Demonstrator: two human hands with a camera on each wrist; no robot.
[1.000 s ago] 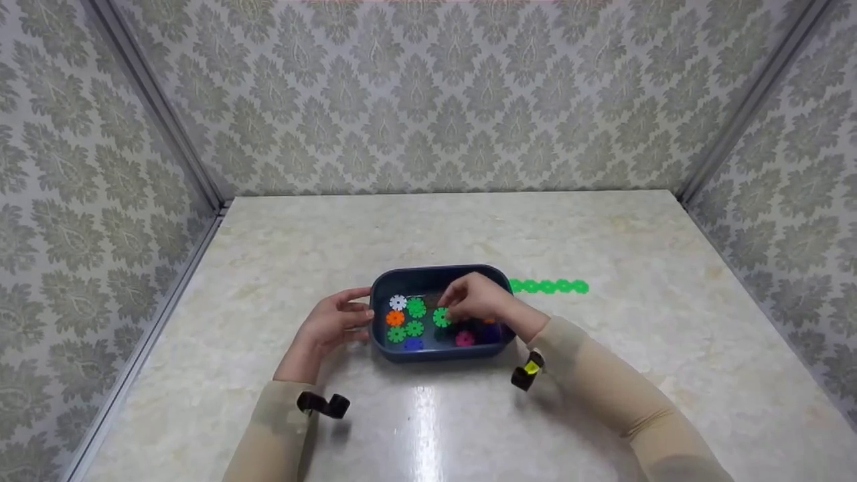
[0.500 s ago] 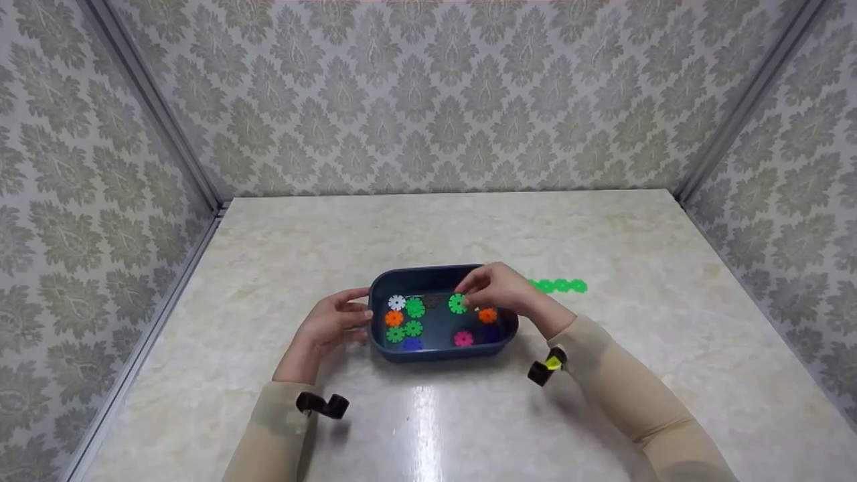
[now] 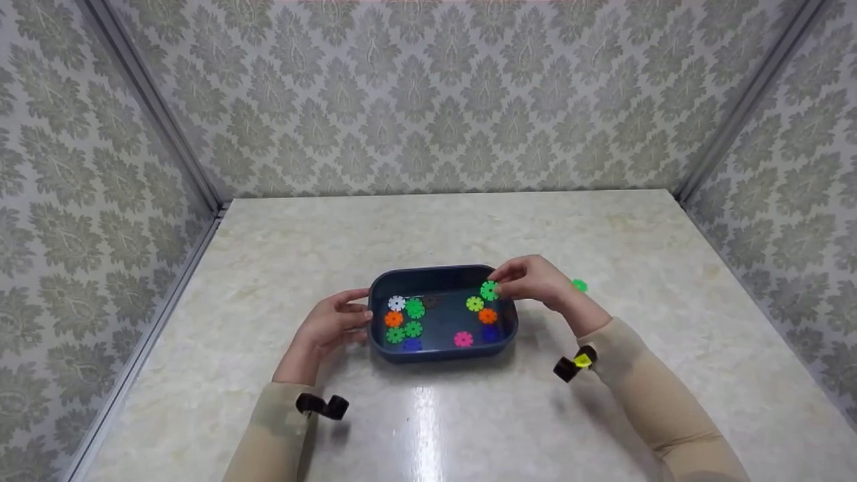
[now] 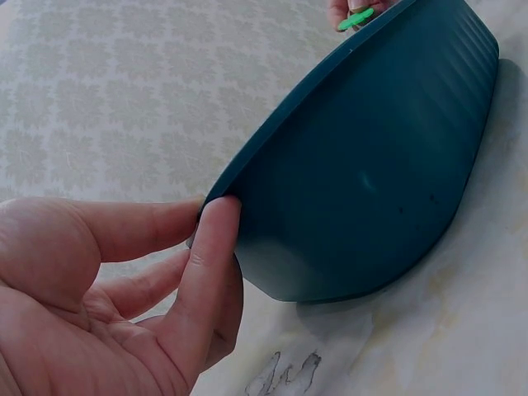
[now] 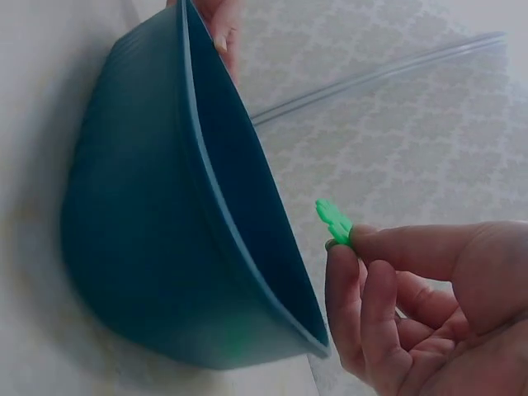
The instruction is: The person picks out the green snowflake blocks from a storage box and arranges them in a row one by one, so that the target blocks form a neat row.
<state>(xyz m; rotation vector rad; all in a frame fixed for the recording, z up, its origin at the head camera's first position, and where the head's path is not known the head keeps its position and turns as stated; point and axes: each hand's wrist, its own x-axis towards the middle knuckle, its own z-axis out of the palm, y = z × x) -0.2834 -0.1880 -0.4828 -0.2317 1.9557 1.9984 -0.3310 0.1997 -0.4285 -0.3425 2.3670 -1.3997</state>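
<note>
A dark blue plastic basin [image 3: 435, 355] stands upright on the table, with loose snowflake discs lying in it. My left hand [image 3: 335, 320] is at its left end; in the left wrist view the thumb and a finger pinch the basin's rim. Above the right end of the basin, my right hand [image 3: 535, 281] pinches a green snowflake disc [image 3: 489, 290] between thumb and fingertips. In the right wrist view that disc [image 5: 332, 221] is seen nearly edge-on, just outside the rim. Behind the right wrist, one end of a green disc chain [image 3: 580, 286] shows; the rest is hidden.
In the basin, white [image 3: 397, 303], orange [image 3: 394, 318] and several green discs [image 3: 415, 308] lie at the left. Yellow [image 3: 475, 304], orange, pink [image 3: 463, 339] and blue discs lie at the right. Patterned walls [image 3: 415, 100] enclose the table [image 3: 321, 234] at the back and sides.
My right hand has lifted the green disc and carried it right, from the basin's middle to its right end. It now covers most of the green chain. The left hand has stayed put.
</note>
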